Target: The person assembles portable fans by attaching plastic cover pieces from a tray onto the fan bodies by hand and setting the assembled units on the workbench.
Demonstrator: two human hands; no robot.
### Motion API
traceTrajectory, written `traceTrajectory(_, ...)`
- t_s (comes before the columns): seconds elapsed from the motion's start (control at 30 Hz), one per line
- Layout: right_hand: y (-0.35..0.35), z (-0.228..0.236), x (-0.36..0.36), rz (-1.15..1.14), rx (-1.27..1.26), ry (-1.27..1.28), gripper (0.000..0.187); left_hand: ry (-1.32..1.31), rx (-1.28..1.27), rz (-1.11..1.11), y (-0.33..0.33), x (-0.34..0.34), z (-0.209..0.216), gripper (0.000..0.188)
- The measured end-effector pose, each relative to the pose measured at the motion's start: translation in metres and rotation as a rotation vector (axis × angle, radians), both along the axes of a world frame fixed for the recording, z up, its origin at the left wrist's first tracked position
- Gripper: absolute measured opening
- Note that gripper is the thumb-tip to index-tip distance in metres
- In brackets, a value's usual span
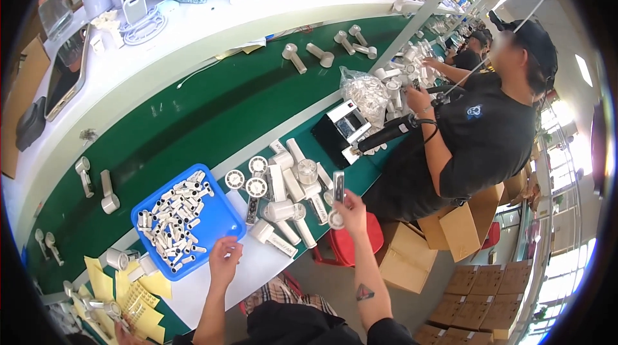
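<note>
My right hand (351, 215) is closed around a white handheld fan body (338, 188), held upright with a dark strip along its handle and a round head low down by my palm. My left hand (224, 260) hovers just off the right corner of a blue tray (235, 219), fingers loosely curled and apart, with nothing visible in them. Inside the tray lie many small white cylindrical parts with dark ends (170, 226). Between and beyond my hands is a pile of white fan bodies (283, 177), some showing round grilles (256, 186).
A green conveyor belt (212, 113) carries scattered fan bodies past the table. Yellow sheets (145, 303) lie at the lower left. A black boxy device (341, 129) stands beyond the pile. A co-worker (496, 106) works at the right, near a red stool (351, 242) and cardboard boxes (405, 255).
</note>
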State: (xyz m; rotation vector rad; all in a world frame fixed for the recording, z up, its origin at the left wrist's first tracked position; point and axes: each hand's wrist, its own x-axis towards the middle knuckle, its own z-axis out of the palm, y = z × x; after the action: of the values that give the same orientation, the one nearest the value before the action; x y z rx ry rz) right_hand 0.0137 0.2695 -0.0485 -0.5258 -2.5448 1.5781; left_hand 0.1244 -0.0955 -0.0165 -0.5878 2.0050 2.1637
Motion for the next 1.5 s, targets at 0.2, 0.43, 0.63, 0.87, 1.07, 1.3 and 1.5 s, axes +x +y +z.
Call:
traceTrajectory(0.2,-0.013,0.013,-0.109,0.198,0.494,0.051,0.05,-0.042,0.103,-0.166,-0.002,-0.001,-0.02,0.018)
traceTrajectory(0.43,-0.033,-0.006,-0.16,0.245,0.414,-0.054,0.041,-0.08,0.149,-0.306,-0.033,-0.02,-0.026,0.023)
traceTrajectory(0.63,-0.023,0.009,-0.144,0.328,0.274,-0.003,0.033,0.052,0.04,-0.282,-0.061,-0.047,-0.002,0.03)
traceTrajectory(0.87,-0.006,0.003,-0.114,0.172,0.146,0.5,0.024,0.13,-0.113,-0.047,-0.054,-0.011,-0.029,0.02)
traceTrajectory(1.07,0.019,-0.033,-0.022,-0.117,-0.32,0.592,0.023,0.118,-0.32,-0.131,-0.035,0.005,-0.041,0.021)
traceTrajectory(1.3,0.003,-0.088,0.047,-0.139,-0.567,0.809,0.024,0.24,-0.536,-0.1,-0.049,0.041,-0.067,0.024)
traceTrajectory(1.5,-0.028,-0.093,0.124,0.155,-0.7,0.755,0.021,0.528,-0.433,0.028,-0.064,0.069,-0.089,0.006)
